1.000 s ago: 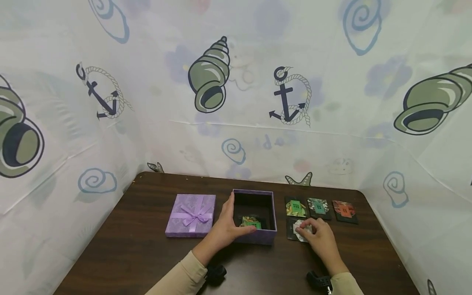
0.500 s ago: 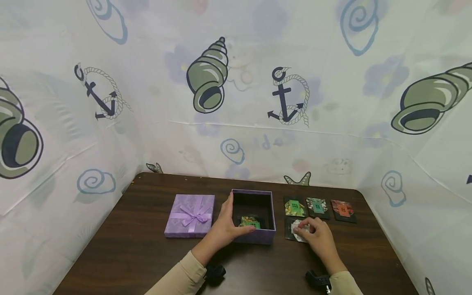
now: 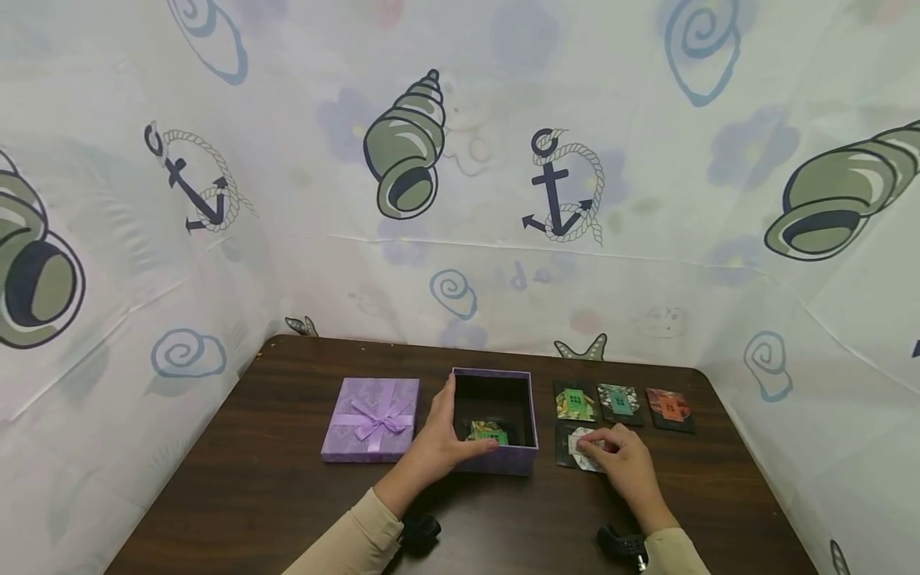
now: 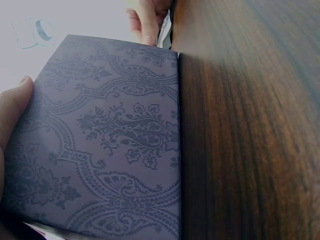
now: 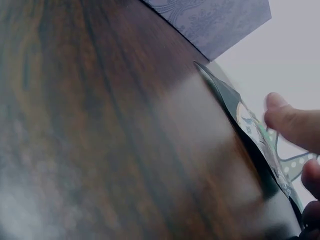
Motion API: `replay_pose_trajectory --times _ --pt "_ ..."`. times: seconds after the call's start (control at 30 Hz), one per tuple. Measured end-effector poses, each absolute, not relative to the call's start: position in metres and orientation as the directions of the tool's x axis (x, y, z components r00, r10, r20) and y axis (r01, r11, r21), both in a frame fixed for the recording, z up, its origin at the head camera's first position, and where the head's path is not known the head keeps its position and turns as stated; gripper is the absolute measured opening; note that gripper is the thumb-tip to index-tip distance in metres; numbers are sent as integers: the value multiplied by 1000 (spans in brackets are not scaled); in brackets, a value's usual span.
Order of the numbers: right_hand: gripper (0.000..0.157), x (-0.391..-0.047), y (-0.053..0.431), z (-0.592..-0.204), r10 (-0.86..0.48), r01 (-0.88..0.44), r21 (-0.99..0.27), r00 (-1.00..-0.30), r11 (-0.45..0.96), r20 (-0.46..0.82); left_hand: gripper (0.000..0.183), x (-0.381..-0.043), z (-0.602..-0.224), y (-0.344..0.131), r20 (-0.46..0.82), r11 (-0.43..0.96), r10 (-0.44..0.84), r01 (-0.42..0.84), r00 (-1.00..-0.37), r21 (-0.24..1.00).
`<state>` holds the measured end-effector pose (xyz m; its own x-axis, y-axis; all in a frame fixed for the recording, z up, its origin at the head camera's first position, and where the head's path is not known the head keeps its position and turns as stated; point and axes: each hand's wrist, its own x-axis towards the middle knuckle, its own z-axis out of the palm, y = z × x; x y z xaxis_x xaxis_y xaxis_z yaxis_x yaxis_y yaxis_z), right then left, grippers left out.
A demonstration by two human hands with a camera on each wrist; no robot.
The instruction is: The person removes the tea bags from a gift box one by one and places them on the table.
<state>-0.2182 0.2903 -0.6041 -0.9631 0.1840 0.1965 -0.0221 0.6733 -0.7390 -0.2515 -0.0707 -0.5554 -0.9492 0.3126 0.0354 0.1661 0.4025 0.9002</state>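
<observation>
My left hand [image 3: 433,438] holds the lidless purple box [image 3: 513,461] at its near left corner, fingers along the left wall and thumb over the front rim. A small packet with a green label [image 3: 489,432] lies inside the box. The box's embossed side [image 4: 115,135] fills much of the left wrist view. To the right, my right hand [image 3: 625,465] is bent over a flat black packet with a white label [image 3: 582,447] on the table, partly covering it. In the right wrist view a fingertip [image 5: 276,102] shows just above that packet.
A purple lid with a ribbon bow [image 3: 371,421] lies left of the box. Behind my right hand are a packet with a green label [image 3: 576,403], one with a teal label [image 3: 620,404] and one with a red label [image 3: 672,410]. Patterned cloth [image 3: 460,263] hangs behind the table [image 3: 237,479].
</observation>
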Motion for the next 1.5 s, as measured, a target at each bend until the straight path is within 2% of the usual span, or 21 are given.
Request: replay_pose_trajectory --times 0.17,0.3,0.47,0.63,0.77,1.03,1.2,1.5 --pt "11 -218 292 -601 245 -17 -805 -948 592 201 141 -252 -555 -71 43 407 315 176 -948 896" --pt "21 -217 292 -597 288 6 -848 -942 530 173 141 -252 -555 -70 42 407 313 174 -949 897" --pt "26 -214 281 -581 289 -17 -894 -944 448 163 142 -251 -555 -71 38 417 315 174 -948 892" --pt "21 -211 258 -543 198 -112 -875 -953 472 228 142 -252 -554 -72 49 419 315 185 -948 889" --pt "15 -210 234 -510 69 -201 -851 -962 485 266 143 -253 -553 -73 46 428 308 182 -950 885" --pt "11 -211 195 -469 -227 -275 -858 -955 434 191 142 -250 -555 -70 57 411 315 190 -947 892" --pt "15 -222 177 -457 -343 -264 -883 -930 387 128 140 -251 -555 -70 64 406 322 199 -945 892" --pt "27 -262 149 -467 -385 -42 -997 -923 66 14 142 -253 -557 -72 77 398 318 207 -945 893"
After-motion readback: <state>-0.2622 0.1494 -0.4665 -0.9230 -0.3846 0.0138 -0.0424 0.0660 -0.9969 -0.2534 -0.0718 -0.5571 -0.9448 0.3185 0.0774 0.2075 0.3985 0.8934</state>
